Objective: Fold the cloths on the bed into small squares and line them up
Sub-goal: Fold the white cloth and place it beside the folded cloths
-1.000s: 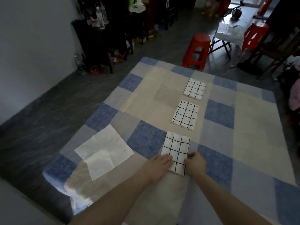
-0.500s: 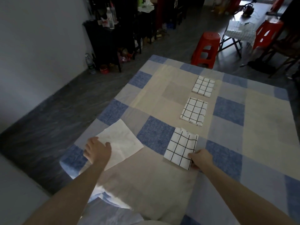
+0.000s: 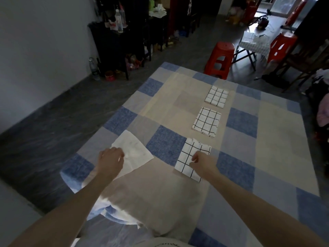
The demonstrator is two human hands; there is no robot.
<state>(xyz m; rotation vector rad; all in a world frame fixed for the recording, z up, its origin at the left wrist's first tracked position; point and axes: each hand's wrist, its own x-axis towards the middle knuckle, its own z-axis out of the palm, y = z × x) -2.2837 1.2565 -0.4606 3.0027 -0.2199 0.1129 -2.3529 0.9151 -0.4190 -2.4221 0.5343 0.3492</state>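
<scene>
Near the bed's (image 3: 277,132) left edge the left hand (image 3: 110,160) lies on the plain white cloth (image 3: 137,152), fingers curled at its near corner — whether it grips, I cannot tell. The right hand (image 3: 203,162) hovers loosely curled, holding nothing, over the nearest folded grid cloth (image 3: 188,157) — two more folded grid cloths (image 3: 206,122) (image 3: 216,94) line up toward the far edge.

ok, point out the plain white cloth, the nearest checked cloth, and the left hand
plain white cloth (image 3: 137,148), head view, its bare middle
nearest checked cloth (image 3: 187,154), head view, left half, clear of the fingers
left hand (image 3: 111,158), head view, back of the hand
</scene>
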